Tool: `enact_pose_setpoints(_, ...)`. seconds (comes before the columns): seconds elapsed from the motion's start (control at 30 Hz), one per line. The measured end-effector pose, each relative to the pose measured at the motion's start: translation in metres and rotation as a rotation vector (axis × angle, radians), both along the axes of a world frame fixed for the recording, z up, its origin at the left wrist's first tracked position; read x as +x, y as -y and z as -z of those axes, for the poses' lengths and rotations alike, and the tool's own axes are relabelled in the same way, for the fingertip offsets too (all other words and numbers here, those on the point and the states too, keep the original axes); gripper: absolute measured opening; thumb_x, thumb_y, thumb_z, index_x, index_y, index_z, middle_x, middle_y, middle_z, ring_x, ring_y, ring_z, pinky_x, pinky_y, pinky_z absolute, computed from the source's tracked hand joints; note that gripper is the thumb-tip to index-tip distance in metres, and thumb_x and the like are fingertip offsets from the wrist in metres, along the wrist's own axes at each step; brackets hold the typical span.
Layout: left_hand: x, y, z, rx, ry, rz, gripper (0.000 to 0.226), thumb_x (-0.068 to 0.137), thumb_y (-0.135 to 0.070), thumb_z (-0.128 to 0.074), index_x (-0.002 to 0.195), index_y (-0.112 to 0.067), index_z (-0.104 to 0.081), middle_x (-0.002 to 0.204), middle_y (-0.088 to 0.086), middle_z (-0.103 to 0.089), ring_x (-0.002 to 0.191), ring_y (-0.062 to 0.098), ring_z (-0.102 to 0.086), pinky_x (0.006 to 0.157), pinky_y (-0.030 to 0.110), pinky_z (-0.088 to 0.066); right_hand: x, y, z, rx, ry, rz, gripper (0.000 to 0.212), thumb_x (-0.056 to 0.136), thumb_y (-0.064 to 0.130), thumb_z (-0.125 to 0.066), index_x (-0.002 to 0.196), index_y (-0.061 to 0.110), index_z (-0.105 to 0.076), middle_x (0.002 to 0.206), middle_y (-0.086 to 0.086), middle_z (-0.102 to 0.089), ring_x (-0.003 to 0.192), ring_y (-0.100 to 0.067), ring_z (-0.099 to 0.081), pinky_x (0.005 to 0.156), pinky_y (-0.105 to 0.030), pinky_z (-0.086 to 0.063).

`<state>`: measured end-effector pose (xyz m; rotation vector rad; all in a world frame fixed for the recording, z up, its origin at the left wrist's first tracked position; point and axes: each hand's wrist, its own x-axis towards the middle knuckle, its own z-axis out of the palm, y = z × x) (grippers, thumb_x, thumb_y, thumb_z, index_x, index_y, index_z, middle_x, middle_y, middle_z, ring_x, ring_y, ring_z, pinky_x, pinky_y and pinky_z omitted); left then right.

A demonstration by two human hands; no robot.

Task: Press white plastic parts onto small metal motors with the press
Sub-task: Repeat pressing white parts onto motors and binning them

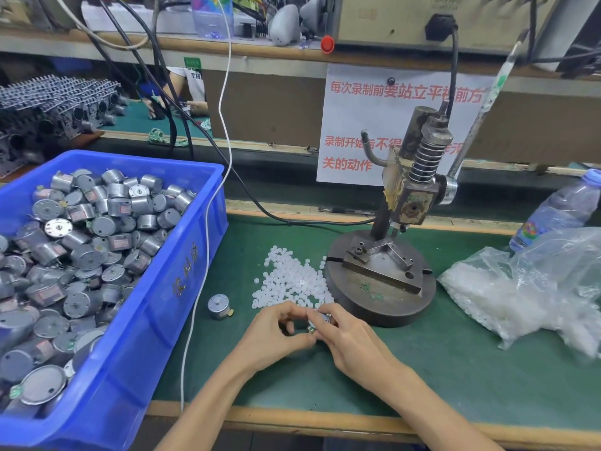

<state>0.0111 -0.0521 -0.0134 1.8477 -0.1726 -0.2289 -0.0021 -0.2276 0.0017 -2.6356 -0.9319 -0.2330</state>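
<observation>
- A person's two bare hands meet over a green mat (422, 369) at a workbench, seen from above.
- The left hand (279, 330) has its fingers curled, with thumb and fingertips closed on a small metal motor (320, 319).
- The right hand (344, 340) pinches the same motor from the other side, its fingers bent over the top.
- The motor is mostly hidden by the fingers; I cannot tell whether a white part sits on it.
- The held motor is just above the mat, in front of the press base and at the near edge of a pile of white plastic parts (292, 281).
- The press (390, 275) stands on a round metal base to the right of the pile, with a spring-loaded head on a column above it.
- A loose motor (219, 306) stands on the mat to the left of the hands.
- A blue bin (182, 288) on the far left is heaped with motors in the bin (81, 239).
- A clear plastic bag (520, 288) of white parts lies on the right, with a water bottle (559, 209) behind it.
- A paper sign (357, 125) with red characters hangs behind the press.
</observation>
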Motion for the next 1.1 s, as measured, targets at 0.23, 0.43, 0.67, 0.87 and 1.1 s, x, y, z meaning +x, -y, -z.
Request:
enact_pose_setpoints(0.23, 0.004, -0.002, 0.003, -0.025, -0.012, 0.024, 0.016, 0.078, -0.012, -0.074, 0.079, -0.028, -0.071, 0.072, 0.0, -0.064, 0.058, 0.01, -0.039, 0.058, 0.019, -0.035, -0.007, -0.001, 0.013, 0.04, 0.077, 0.015, 0.043, 0.072, -0.005, -0.074, 0.114, 0.0, -0.065, 0.101, -0.022, -0.064, 0.065, -0.029, -0.063, 0.045, -0.032, -0.051)
enact_pose_setpoints(0.43, 0.001, 0.008, -0.001, 0.011, 0.002, -0.033, 0.018, 0.082, -0.014, -0.07, 0.094, -0.027, -0.063, 0.078, -0.008, -0.07, 0.061, 0.013, -0.039, 0.062, 0.021, -0.037, -0.002, 0.003, 0.02, 0.145, -0.006, 0.025, 0.041, 0.092, 0.015, -0.058, 0.131, 0.004, -0.053, 0.114, -0.012, -0.057, 0.088, -0.026, -0.06, 0.074, -0.037, -0.053)
enact_pose_setpoints(0.67, 0.028, 0.037, -0.061, 0.168, 0.288, 0.276, 0.053, 0.08, -0.013, -0.071, 0.116, -0.049, -0.052, 0.093, -0.02, -0.06, 0.073, -0.007, -0.047, 0.07, 0.008, -0.038, 0.032, 0.043, -0.032, 0.844, -0.645, 0.229, 0.017, 0.094, 0.03, -0.056, 0.1, 0.015, -0.062, 0.061, 0.009, -0.062, 0.054, -0.005, -0.056, 0.055, -0.023, -0.049)
enact_pose_setpoints(0.87, 0.052, 0.082, -0.072, 0.18, 0.505, 0.227, 0.049, 0.079, -0.012, -0.073, 0.124, -0.026, -0.06, 0.101, -0.005, -0.054, 0.074, 0.0, -0.047, 0.073, 0.01, -0.038, 0.061, 0.084, -0.056, 0.983, -0.912, 0.288, 0.048, 0.089, 0.055, -0.044, 0.093, 0.017, -0.072, 0.06, -0.003, -0.05, 0.047, -0.011, -0.039, 0.046, -0.02, -0.033)
enact_pose_setpoints(1.1, 0.081, 0.115, -0.05, 0.376, 0.494, -0.037, 0.03, 0.068, -0.041, -0.077, 0.087, -0.025, -0.061, 0.083, -0.012, -0.053, 0.081, 0.008, -0.048, 0.07, 0.023, -0.038, 0.07, 0.088, -0.044, 1.073, -0.718, 0.622, 0.031, 0.1, 0.037, -0.042, 0.102, 0.006, -0.048, 0.049, 0.0, -0.058, 0.038, -0.011, -0.045, 0.037, -0.02, -0.033)
